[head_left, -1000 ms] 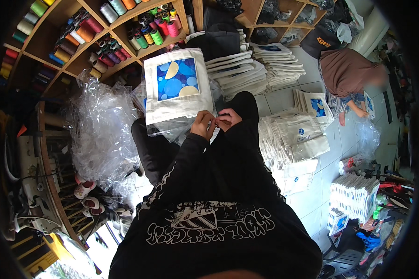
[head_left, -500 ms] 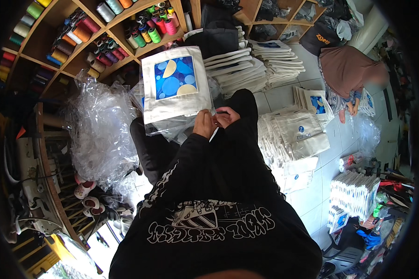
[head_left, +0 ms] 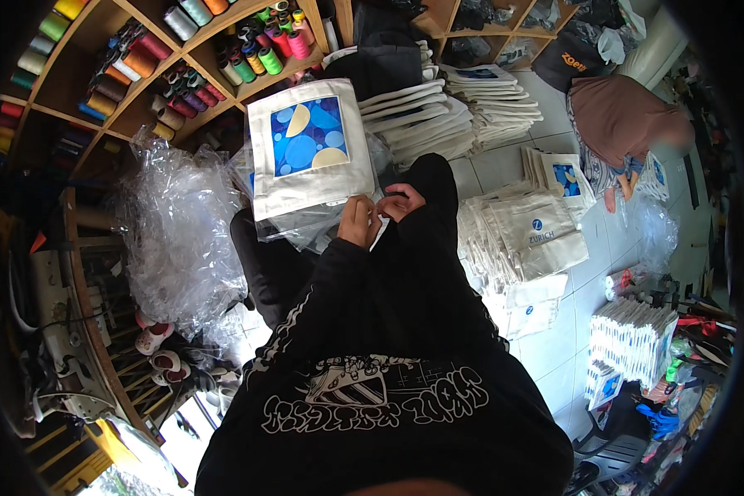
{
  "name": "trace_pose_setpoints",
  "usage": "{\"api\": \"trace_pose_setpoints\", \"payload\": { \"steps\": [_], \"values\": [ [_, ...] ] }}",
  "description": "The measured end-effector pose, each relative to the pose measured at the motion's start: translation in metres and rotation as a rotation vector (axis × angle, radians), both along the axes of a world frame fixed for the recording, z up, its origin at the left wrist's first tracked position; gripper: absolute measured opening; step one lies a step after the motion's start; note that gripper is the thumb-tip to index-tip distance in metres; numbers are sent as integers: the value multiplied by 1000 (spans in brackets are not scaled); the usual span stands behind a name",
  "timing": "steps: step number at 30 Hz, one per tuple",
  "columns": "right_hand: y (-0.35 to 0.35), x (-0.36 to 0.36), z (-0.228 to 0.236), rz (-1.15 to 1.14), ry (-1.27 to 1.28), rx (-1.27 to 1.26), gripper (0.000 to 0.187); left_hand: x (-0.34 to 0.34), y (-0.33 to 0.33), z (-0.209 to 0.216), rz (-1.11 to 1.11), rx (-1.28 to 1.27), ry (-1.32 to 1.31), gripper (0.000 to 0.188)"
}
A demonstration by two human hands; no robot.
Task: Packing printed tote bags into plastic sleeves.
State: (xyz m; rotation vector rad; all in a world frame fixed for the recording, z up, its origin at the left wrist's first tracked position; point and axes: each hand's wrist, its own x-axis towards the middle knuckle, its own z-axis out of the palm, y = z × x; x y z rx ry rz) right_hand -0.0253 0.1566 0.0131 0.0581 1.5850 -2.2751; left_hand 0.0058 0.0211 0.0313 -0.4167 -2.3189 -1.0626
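Observation:
A cream canvas tote bag [head_left: 264, 186] with a blue and cream circle-patterned panel lies on my lap, over clear plastic sleeves [head_left: 293, 227]. Just off the bag's lower right corner, my left hand [head_left: 358, 221] is closed, its fingertips pinched near the sleeve's edge. Close beside it, my right hand [head_left: 405, 202] has its fingers curled inward. A thin white edge shows below the fingers, between the two hands. What either hand pinches is too small to make out.
Crumpled clear plastic [head_left: 182, 240] is heaped on the left. Thread spools [head_left: 264, 59] fill wooden shelves ahead. Stacked tote bags [head_left: 417, 120] stand beyond my knee, with more bag piles [head_left: 529, 231] on the right. A co-worker [head_left: 620, 124] bends over bags at the far right.
My right hand has lifted slightly and its fingers have curled more. The left hand has shifted a little left, so a small gap now shows between them. The bag stays in place.

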Motion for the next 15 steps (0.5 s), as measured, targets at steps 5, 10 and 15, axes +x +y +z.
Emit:
{"api": "trace_pose_setpoints", "payload": {
  "steps": [5, 10, 15],
  "values": [
    [0, 1, 4, 8, -6, -26, 32, 3, -2, 12, -25, 26, -133, 20],
    [1, 0, 3, 8, -31, -35, 33, 4, -2, 19, -23, 11, -127, 21],
    [2, 0, 7, 13, -56, -34, 35, 6, -2, 21, -6, -5, -121, 22]
  ]
}}
